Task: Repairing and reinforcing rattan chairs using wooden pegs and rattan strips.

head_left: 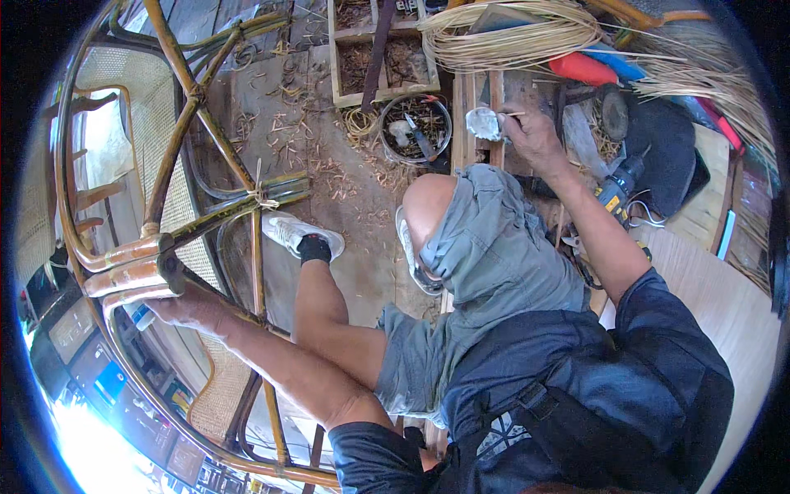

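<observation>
My left hand is at the curved end of a glossy brown rattan chair frame, partly behind its bent poles. A small blue-and-white piece shows past its fingers, perhaps the end of a tube or bottle; the grip itself is partly hidden. Out to the right, my right hand has its fingers closed by a whitish, crumpled-looking round piece, whose kind I cannot make out. It hangs above a wooden rail. Pale strips bind a joint of the frame.
A round tin holding scraps and a blue-handled tool stands ahead, near a divided wooden box. Coiled rattan strips, a red-handled thing and a yellow-black power drill lie to the right. Shavings litter the floor.
</observation>
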Action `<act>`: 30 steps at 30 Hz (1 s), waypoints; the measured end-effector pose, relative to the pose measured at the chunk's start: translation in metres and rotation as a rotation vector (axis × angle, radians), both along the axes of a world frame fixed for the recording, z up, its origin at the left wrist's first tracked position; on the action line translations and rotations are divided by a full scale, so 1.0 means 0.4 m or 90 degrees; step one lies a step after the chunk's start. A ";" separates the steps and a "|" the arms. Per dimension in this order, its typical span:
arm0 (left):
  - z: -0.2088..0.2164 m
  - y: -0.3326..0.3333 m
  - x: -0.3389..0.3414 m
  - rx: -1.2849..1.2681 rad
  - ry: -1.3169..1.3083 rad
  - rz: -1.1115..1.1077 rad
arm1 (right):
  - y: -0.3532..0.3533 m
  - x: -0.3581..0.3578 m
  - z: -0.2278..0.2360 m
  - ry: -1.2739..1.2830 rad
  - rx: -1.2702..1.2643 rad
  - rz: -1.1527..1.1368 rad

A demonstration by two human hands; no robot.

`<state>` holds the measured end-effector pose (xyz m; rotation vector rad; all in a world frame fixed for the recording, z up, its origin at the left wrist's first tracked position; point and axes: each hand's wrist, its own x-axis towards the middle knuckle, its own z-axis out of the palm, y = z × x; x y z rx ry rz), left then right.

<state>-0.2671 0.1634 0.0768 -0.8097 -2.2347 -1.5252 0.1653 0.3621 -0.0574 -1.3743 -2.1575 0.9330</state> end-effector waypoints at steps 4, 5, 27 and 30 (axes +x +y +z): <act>0.062 -0.027 0.011 -0.190 -0.026 0.098 | -0.001 0.010 0.023 0.018 -0.006 -0.026; 0.052 -0.041 -0.007 -0.242 0.052 0.099 | -0.002 0.011 0.028 0.063 -0.001 -0.052; 0.039 -0.025 0.002 0.058 -0.115 -0.078 | 0.010 0.055 0.001 0.022 -0.251 -0.149; 0.032 -0.041 -0.008 0.029 -0.111 -0.124 | 0.003 0.079 -0.027 0.071 -0.236 -0.072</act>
